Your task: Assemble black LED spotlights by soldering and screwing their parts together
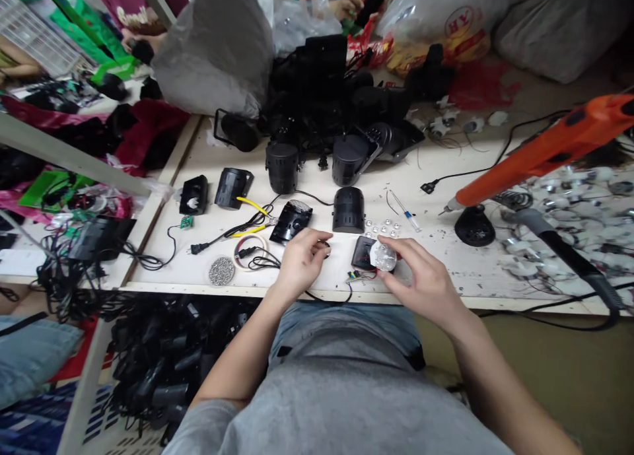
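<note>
My right hand (421, 277) grips a clear, faceted round plastic dome (383, 257) between thumb and fingers. It is over a black plastic housing part (363, 251) near the table's front edge. Beside it lies a small circuit board with thin wires (354, 275). My left hand (303, 260) has its fingers curled together; something small and dark shows at the fingertips, too unclear to name. Just beyond that hand is an open black housing (291, 222). A curved black shell (349, 210) stands between and behind the two hands, with several small clear lenses (384, 228) to its right.
An orange electric screwdriver (539, 152) hangs at the right, above a black round stand (474, 226). A soldering iron (564, 250) sits near white wired parts. Yellow-handled pliers (252, 230), a dish of screws (221, 271) and a power plug (199, 247) lie left. Co-workers sit across.
</note>
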`<state>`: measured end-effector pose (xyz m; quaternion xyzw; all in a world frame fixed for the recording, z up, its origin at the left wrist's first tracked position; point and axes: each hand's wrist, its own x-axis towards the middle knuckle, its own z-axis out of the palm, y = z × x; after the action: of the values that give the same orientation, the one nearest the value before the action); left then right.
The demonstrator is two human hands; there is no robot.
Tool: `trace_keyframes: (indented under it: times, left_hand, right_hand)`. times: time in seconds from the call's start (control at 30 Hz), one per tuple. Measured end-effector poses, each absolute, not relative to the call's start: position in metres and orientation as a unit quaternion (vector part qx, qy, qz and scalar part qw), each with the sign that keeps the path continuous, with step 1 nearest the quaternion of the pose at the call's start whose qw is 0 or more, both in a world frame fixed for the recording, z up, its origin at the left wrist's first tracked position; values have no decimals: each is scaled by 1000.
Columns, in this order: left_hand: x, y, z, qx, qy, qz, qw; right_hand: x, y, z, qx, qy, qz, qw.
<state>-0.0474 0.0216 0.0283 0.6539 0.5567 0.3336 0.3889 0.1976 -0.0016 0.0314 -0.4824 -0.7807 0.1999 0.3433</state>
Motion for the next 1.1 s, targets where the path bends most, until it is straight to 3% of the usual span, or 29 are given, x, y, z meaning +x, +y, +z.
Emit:
trace_keyframes:
  times: [0.13, 0.43, 0.83, 1.1]
  left_hand:
    - [-56, 27, 28, 758, 588, 168, 226]
    - [-44, 28, 28, 784, 591, 59, 181]
    - [-47, 52, 35, 779, 586, -17, 221]
    - [-42, 48, 42, 784, 595, -32, 171]
  right_hand:
    - [210, 6, 29, -474, -813, 210, 265]
    - [208, 10, 26, -468, -829, 236, 193]
    - [216, -1, 33, -477, -814, 208, 258]
    - [227, -12, 38, -473, -809, 171, 305]
